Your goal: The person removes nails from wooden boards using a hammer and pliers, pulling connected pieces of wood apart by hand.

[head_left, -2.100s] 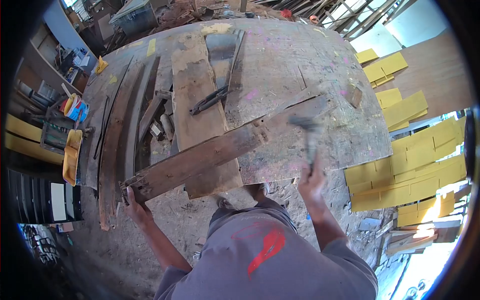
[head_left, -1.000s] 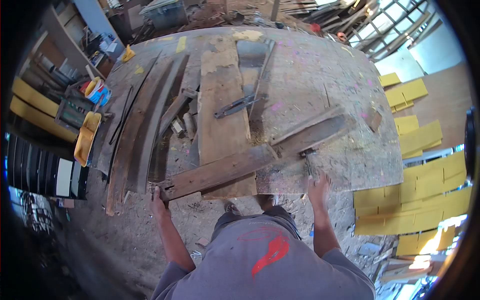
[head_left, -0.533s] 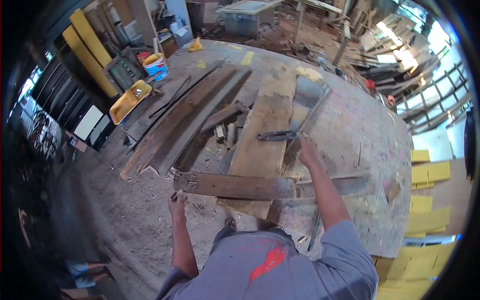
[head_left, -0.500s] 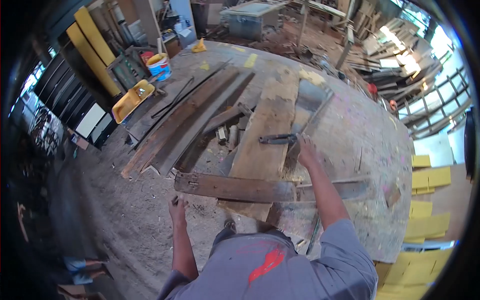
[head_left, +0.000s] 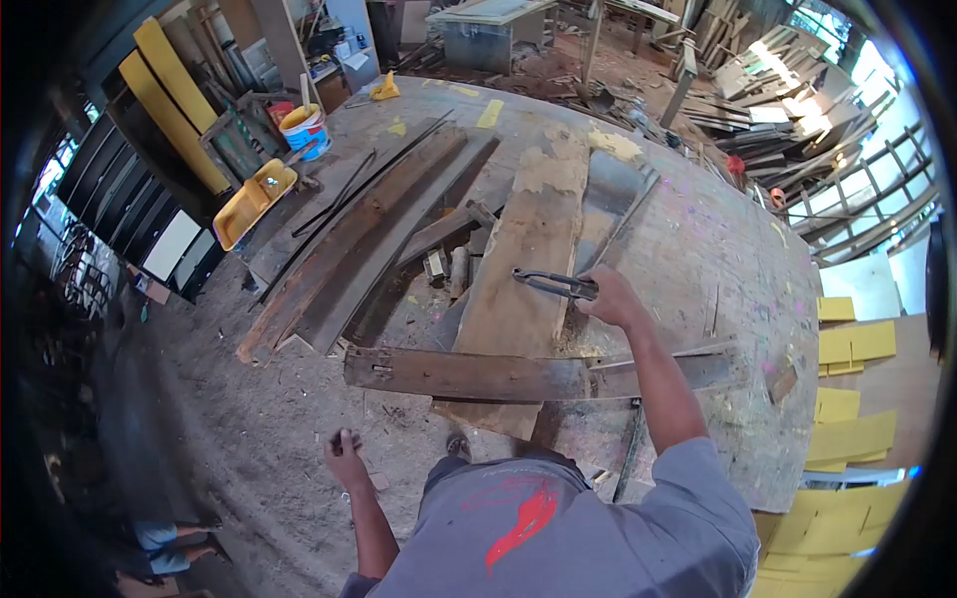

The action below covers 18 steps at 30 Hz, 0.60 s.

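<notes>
A pair of dark pincers (head_left: 554,283) is held by its handles in my right hand (head_left: 610,295), its jaws pointing left above a wide upright-lying plank (head_left: 523,249). My left hand (head_left: 345,455) is over the dusty floor, below the left end of a dark worn board (head_left: 469,373), not touching it; its fingers are curled and too small to make out what they hold, if anything. That board lies crosswise over the wide plank near the table's front edge.
Long brown boards (head_left: 369,224) lie on the left of the table (head_left: 688,259), with wood offcuts (head_left: 459,271) beside them. Beyond are a yellow tray (head_left: 239,214) and a paint bucket (head_left: 305,133). Another person's legs (head_left: 179,543) show at the lower left.
My left hand has moved down, away from the crosswise board's end. My right hand has turned the pincers, whose two arms now show apart. The view has shifted slightly.
</notes>
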Each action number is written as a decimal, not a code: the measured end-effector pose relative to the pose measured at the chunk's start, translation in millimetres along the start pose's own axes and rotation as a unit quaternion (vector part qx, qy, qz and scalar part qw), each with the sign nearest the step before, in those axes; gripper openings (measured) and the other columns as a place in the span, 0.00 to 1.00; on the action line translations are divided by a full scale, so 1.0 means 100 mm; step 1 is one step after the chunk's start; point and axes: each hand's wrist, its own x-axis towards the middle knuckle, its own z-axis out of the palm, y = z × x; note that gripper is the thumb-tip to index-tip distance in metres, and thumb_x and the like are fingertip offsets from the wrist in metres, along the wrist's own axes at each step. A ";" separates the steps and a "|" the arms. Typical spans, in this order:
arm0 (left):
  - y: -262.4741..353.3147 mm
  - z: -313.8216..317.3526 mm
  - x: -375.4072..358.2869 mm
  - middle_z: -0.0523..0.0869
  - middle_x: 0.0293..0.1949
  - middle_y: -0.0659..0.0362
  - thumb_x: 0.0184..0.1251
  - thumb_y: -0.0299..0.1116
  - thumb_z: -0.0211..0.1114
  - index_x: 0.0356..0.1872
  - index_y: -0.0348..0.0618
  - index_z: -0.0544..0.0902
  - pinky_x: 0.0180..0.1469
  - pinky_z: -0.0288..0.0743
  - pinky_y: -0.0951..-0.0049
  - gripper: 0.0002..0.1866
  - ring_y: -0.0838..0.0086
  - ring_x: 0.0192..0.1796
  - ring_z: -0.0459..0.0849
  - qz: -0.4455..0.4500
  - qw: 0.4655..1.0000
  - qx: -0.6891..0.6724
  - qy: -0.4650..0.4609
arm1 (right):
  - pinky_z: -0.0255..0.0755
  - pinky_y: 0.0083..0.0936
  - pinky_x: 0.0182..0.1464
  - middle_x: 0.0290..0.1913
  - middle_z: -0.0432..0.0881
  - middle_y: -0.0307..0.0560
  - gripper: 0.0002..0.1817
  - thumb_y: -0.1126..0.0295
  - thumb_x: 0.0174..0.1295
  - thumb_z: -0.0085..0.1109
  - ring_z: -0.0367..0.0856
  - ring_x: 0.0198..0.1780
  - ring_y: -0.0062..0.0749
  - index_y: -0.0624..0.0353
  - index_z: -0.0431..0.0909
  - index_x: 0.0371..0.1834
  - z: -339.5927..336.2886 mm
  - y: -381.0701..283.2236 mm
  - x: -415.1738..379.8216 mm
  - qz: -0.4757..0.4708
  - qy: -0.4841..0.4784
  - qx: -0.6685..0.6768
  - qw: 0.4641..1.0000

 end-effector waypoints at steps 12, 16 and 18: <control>0.86 1.64 0.28 0.87 0.40 0.61 0.80 0.28 0.66 0.48 0.37 0.83 0.47 0.80 0.77 0.05 0.80 0.41 0.85 0.182 0.919 -0.069 -0.343 | 0.80 0.26 0.46 0.40 0.88 0.41 0.15 0.60 0.75 0.68 0.84 0.39 0.23 0.62 0.85 0.51 0.33 -0.73 -0.09 0.190 0.270 0.314 0.890; 0.75 1.95 -0.06 0.88 0.39 0.62 0.79 0.29 0.68 0.47 0.38 0.85 0.46 0.80 0.78 0.06 0.81 0.41 0.85 0.132 0.877 -0.053 -0.460 | 0.82 0.33 0.46 0.40 0.87 0.43 0.14 0.59 0.79 0.62 0.85 0.42 0.27 0.59 0.82 0.51 0.70 -0.48 -0.10 0.180 0.368 0.433 0.803; 0.72 1.98 -0.25 0.88 0.38 0.63 0.78 0.30 0.70 0.46 0.38 0.86 0.45 0.80 0.78 0.06 0.81 0.40 0.86 0.132 0.856 -0.020 -0.499 | 0.82 0.35 0.46 0.40 0.87 0.44 0.14 0.57 0.79 0.61 0.86 0.42 0.30 0.58 0.81 0.47 0.57 -0.58 -0.31 0.210 0.423 0.574 0.670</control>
